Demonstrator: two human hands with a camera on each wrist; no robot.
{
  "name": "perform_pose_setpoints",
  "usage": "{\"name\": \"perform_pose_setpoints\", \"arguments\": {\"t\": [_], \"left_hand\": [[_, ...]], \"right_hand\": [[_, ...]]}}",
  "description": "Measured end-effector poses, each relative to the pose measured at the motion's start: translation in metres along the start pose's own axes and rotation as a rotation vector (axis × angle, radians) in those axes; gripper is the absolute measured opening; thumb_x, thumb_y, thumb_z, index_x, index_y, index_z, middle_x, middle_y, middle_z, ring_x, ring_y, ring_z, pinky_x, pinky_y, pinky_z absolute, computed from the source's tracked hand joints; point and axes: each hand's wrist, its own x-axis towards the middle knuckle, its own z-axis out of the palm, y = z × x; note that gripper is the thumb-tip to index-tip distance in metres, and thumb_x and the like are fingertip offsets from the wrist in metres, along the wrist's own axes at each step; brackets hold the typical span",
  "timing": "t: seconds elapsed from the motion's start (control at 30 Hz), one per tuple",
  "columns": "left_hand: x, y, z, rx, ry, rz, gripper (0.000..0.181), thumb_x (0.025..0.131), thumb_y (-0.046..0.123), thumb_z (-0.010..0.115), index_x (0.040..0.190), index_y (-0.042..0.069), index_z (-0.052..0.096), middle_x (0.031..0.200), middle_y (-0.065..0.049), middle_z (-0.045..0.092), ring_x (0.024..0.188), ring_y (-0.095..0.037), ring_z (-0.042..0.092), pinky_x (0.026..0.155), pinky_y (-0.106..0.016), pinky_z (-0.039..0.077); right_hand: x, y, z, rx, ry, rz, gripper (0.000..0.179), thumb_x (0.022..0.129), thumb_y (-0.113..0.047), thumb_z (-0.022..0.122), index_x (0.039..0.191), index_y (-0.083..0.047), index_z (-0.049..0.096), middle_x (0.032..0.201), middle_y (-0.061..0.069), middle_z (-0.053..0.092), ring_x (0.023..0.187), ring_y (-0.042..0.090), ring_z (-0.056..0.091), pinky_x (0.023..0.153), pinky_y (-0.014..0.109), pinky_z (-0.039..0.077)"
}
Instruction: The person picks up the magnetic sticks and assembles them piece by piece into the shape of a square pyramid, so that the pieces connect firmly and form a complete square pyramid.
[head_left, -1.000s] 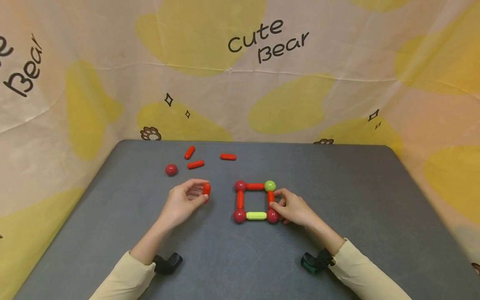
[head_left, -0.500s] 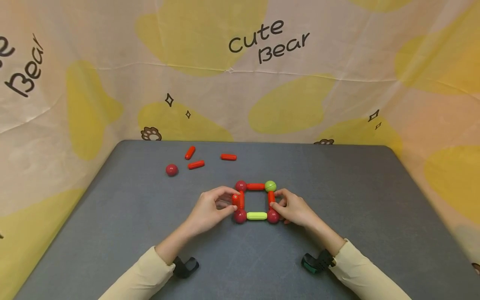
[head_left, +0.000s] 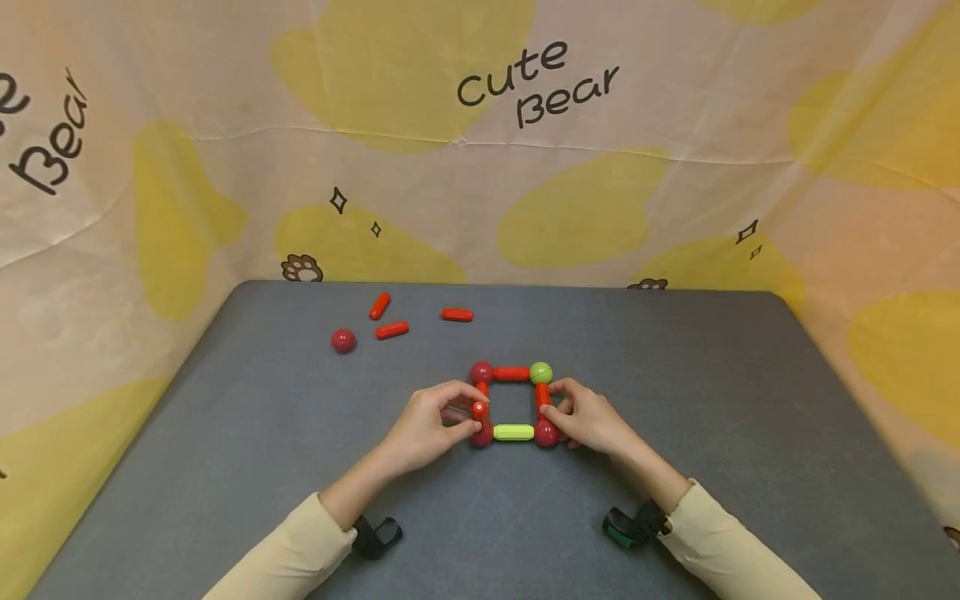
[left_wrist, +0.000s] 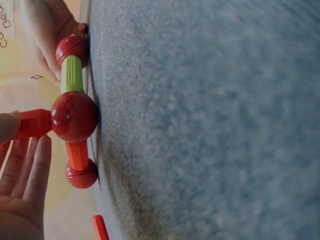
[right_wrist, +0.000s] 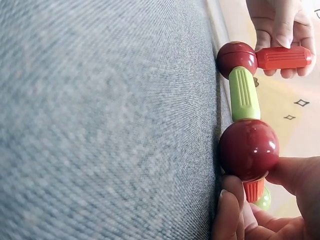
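Observation:
A square of rods and balls lies on the table: a light green rod [head_left: 513, 432] in front, red rods on the other sides, a green ball [head_left: 541, 372] at the back right and red balls at the other corners. My left hand [head_left: 423, 425] pinches another red rod [head_left: 479, 409] between thumb and fingers. In the left wrist view this rod [left_wrist: 35, 123] stands up from the front-left red ball [left_wrist: 75, 116], its end right at the ball. My right hand [head_left: 588, 417] grips the right-side red rod [head_left: 542, 397] close to the front-right red ball [right_wrist: 249, 150].
Towards the back left of the grey table [head_left: 675, 350] lie a loose red ball [head_left: 343, 341] and three loose red rods, one of them a little farther right [head_left: 457, 315]. A patterned cloth [head_left: 420, 167] hangs behind the table.
My left hand has moved right with its red rod, from beside the square to over its front-left ball. The right hand has stayed in place on the square.

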Motion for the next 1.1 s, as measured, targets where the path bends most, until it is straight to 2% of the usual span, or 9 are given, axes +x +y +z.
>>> {"name": "perform_pose_setpoints", "arguments": {"t": [0.13, 0.27, 0.4, 0.6, 0.73, 0.87, 1.0, 1.1], "left_hand": [[0.002, -0.020, 0.003, 0.007, -0.005, 0.000, 0.031, 0.076, -0.001, 0.071, 0.103, 0.011, 0.063, 0.097, -0.003, 0.064, 0.082, -0.016, 0.066, 0.074, -0.026, 0.053], [0.002, -0.026, -0.002, 0.037, -0.012, 0.013, 0.032, 0.076, 0.000, 0.071, 0.104, 0.016, 0.064, 0.098, 0.001, 0.063, 0.083, -0.012, 0.065, 0.075, -0.025, 0.053], [0.006, -0.030, -0.011, 0.093, 0.015, 0.023, 0.029, 0.076, 0.000, 0.070, 0.102, 0.012, 0.066, 0.098, -0.004, 0.065, 0.085, -0.015, 0.065, 0.075, -0.027, 0.053], [0.026, -0.036, -0.021, 0.157, 0.101, -0.008, 0.024, 0.077, 0.004, 0.071, 0.101, 0.006, 0.067, 0.098, -0.009, 0.066, 0.086, -0.020, 0.066, 0.075, -0.030, 0.054], [0.044, -0.040, -0.019, 0.166, 0.132, -0.063, 0.023, 0.078, 0.007, 0.070, 0.102, 0.007, 0.067, 0.100, -0.007, 0.067, 0.088, -0.018, 0.066, 0.076, -0.030, 0.053], [0.058, -0.043, -0.013, 0.158, 0.102, -0.114, 0.024, 0.079, 0.010, 0.070, 0.103, 0.009, 0.067, 0.101, -0.004, 0.067, 0.087, -0.015, 0.065, 0.075, -0.028, 0.053], [0.066, -0.045, -0.007, 0.176, 0.046, -0.106, 0.026, 0.078, 0.009, 0.071, 0.104, 0.008, 0.068, 0.100, -0.003, 0.067, 0.084, -0.014, 0.065, 0.073, -0.027, 0.053], [0.068, -0.047, -0.004, 0.201, 0.042, -0.097, 0.025, 0.078, 0.007, 0.071, 0.103, 0.007, 0.068, 0.098, -0.004, 0.067, 0.081, -0.014, 0.065, 0.071, -0.026, 0.053]], "right_hand": [[0.000, 0.001, 0.001, 0.006, 0.006, 0.007, 0.039, 0.087, -0.020, 0.061, 0.120, -0.002, 0.049, 0.070, 0.001, 0.060, 0.053, 0.011, 0.054, 0.047, 0.027, 0.049], [-0.004, 0.002, 0.001, 0.004, 0.013, 0.000, 0.041, 0.088, -0.021, 0.061, 0.123, -0.003, 0.047, 0.072, 0.001, 0.061, 0.051, 0.012, 0.054, 0.049, 0.027, 0.049], [-0.011, 0.001, -0.001, -0.022, 0.023, -0.026, 0.046, 0.087, -0.021, 0.062, 0.126, -0.004, 0.044, 0.078, 0.001, 0.062, 0.050, 0.013, 0.054, 0.050, 0.027, 0.047], [-0.023, -0.002, 0.001, -0.126, 0.060, -0.078, 0.055, 0.082, -0.023, 0.068, 0.128, -0.004, 0.043, 0.088, 0.001, 0.062, 0.058, 0.009, 0.051, 0.054, 0.023, 0.043], [-0.027, -0.003, 0.005, -0.161, 0.084, -0.095, 0.053, 0.079, -0.024, 0.071, 0.122, -0.002, 0.048, 0.089, 0.002, 0.061, 0.060, 0.008, 0.050, 0.054, 0.022, 0.042], [-0.029, -0.004, 0.007, -0.180, 0.107, -0.099, 0.046, 0.077, -0.023, 0.073, 0.112, -0.003, 0.052, 0.088, 0.001, 0.060, 0.062, 0.008, 0.049, 0.055, 0.022, 0.041], [-0.028, -0.003, 0.007, -0.193, 0.105, -0.116, 0.041, 0.076, -0.022, 0.074, 0.106, -0.004, 0.052, 0.084, 0.001, 0.059, 0.063, 0.007, 0.049, 0.056, 0.022, 0.041], [-0.026, -0.001, 0.004, -0.201, 0.102, -0.141, 0.037, 0.077, -0.020, 0.073, 0.104, -0.005, 0.052, 0.082, 0.000, 0.059, 0.063, 0.007, 0.050, 0.056, 0.022, 0.042]]}}
